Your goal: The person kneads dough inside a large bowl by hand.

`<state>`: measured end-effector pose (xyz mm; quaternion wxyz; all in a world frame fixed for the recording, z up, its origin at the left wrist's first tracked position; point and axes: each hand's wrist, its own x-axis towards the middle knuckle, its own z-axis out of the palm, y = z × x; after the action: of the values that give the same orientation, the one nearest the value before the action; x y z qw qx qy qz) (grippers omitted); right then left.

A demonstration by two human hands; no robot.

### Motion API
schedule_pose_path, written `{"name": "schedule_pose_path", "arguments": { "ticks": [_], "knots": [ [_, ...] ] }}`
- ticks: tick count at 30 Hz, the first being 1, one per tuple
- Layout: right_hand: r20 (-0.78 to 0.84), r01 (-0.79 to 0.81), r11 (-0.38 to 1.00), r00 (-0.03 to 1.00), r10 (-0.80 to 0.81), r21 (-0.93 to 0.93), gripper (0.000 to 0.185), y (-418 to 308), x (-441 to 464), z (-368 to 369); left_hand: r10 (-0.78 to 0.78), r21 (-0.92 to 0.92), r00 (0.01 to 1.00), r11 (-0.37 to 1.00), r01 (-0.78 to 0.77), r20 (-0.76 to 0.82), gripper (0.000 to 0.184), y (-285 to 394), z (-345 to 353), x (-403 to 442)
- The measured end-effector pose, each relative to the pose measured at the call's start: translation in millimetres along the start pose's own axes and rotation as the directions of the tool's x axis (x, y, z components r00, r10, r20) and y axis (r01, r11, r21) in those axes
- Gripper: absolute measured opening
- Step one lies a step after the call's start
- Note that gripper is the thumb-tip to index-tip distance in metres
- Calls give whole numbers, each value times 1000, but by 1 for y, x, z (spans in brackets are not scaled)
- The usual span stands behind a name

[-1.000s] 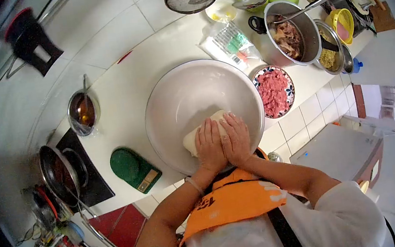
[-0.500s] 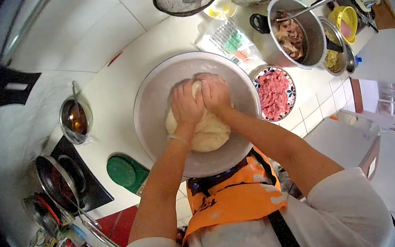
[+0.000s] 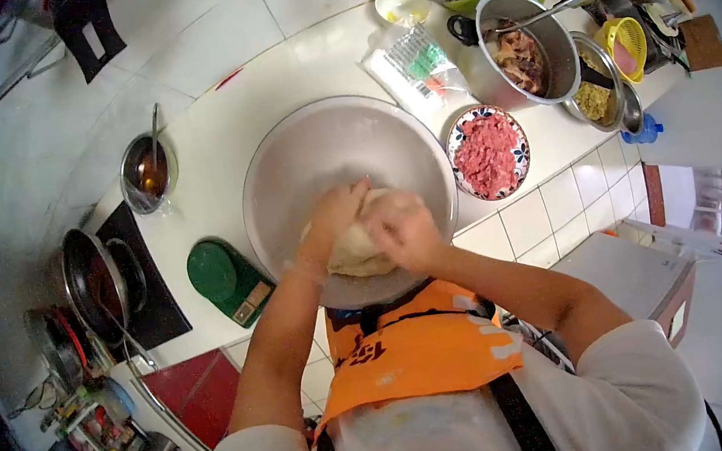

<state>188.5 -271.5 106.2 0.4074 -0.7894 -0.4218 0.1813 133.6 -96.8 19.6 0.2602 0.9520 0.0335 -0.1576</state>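
Note:
A large pale bowl (image 3: 323, 135) sits on the white counter, with a lump of pale dough (image 3: 358, 255) inside near its front side. My left hand (image 3: 340, 213) lies on the dough's upper left part, its fingers curled over it. On the right, my right hand (image 3: 402, 228) is blurred, with its fingers bent in at the dough's upper right part. The two hands are close together and partly cover the dough.
Right of the bowl stand a plate of minced meat (image 3: 457, 137), a pot of meat (image 3: 569, 51) and a plastic packet (image 3: 414, 67). To the left are a green scale (image 3: 212, 273), a small pan of dark liquid (image 3: 146, 175) and a frying pan (image 3: 77, 260) on a black hob.
Both hands have drawn back from the far part of the bowl toward my body, their fingers now bent on the dough. The dough looks more gathered, and the view has shifted slightly.

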Motion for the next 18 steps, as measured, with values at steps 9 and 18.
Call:
{"name": "schedule_pose_path", "arguments": {
  "ticks": [9, 18],
  "knots": [
    [14, -8, 981, 1000, 11, -194, 40, 1, -23, 49, -254, -60, 863, 965, 254, -436, 49, 80, 37, -81],
    [-143, -39, 989, 990, 18, -143, 38, 75, 45, 72, -205, -66, 818, 977, 202, -538, 46, 22, 37, 0]
  ]
}}
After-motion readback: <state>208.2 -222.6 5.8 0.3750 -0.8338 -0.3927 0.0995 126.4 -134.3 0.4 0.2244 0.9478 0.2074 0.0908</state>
